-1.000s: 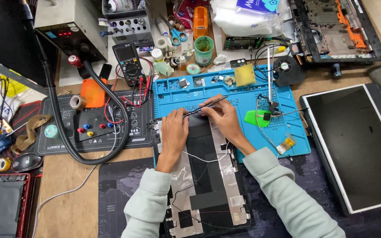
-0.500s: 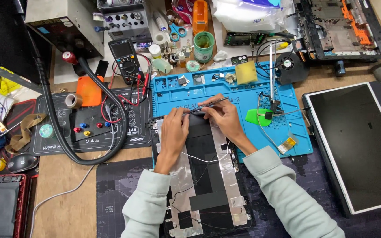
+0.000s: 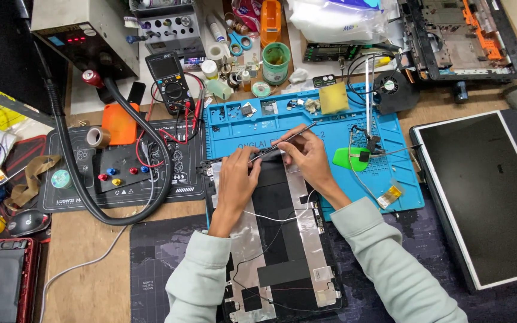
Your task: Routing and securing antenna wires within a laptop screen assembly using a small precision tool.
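A laptop lid back cover [image 3: 282, 239], black with silver foil and thin wires, lies lengthwise in front of me on a dark mat. My left hand [image 3: 236, 178] rests on its upper left part, fingertips at the top edge. My right hand [image 3: 307, 157] holds a thin dark tool like tweezers [image 3: 282, 143], its tip at the cover's top edge next to my left fingers. The cover's far end overlaps a blue silicone work mat [image 3: 342, 125].
A laptop screen panel [image 3: 486, 191] lies at the right. A multimeter [image 3: 172, 82], a soldering station [image 3: 85, 36] with a thick hose, a green pry pick [image 3: 348, 158], a fan [image 3: 393, 90], a green cup [image 3: 276, 60] and a laptop base [image 3: 462, 36] crowd the far side.
Both hands stay at the cover's top edge; the tool has barely shifted. The view moved slightly.
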